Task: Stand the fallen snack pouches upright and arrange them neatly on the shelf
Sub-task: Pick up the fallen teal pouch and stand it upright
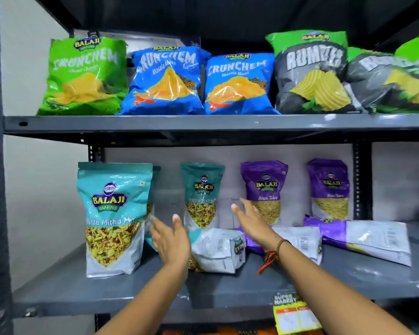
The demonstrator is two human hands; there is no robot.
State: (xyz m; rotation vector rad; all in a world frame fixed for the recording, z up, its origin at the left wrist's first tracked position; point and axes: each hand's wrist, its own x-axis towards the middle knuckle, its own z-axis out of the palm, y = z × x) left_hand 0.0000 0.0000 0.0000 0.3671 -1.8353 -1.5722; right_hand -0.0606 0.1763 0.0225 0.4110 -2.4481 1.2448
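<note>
While both hands reach over the lower shelf (324, 281) with fingers spread and palms turned toward each other, neither one grips anything: the left hand (171, 240) hovers just in front of a fallen teal pouch (218, 250), and the right hand (252, 222), with a red and green thread band (272, 253) on its wrist, hangs above the spot where that pouch meets a fallen purple pouch (298, 240). The fallen teal pouch lies on its face near the middle of the shelf, its white back and printed label up, with a bit of yellow snack mix showing at its front end. The purple one lies flat just to its right, barcode side up, and a second fallen purple pouch (363, 240) lies toward the right edge. Behind them, along the back edge, a teal pouch (202, 194) and two purple pouches (265, 189) (329, 188) stand upright, each with a clear window showing the snack inside: mixed bits in the teal, fine yellow strands in the purple. A larger-looking teal pouch (113, 218) stands upright nearer the left front, its window full of yellow-green mix, and another teal one is partly hidden behind it. On the upper shelf (203, 123) sit sealed crisp bags in a row: a green bag (85, 76), two blue bags (166, 81) (238, 83), and grey-and-green bags (312, 73) at the right. A yellow price tag (293, 315) hangs from the lower shelf's front edge.
</note>
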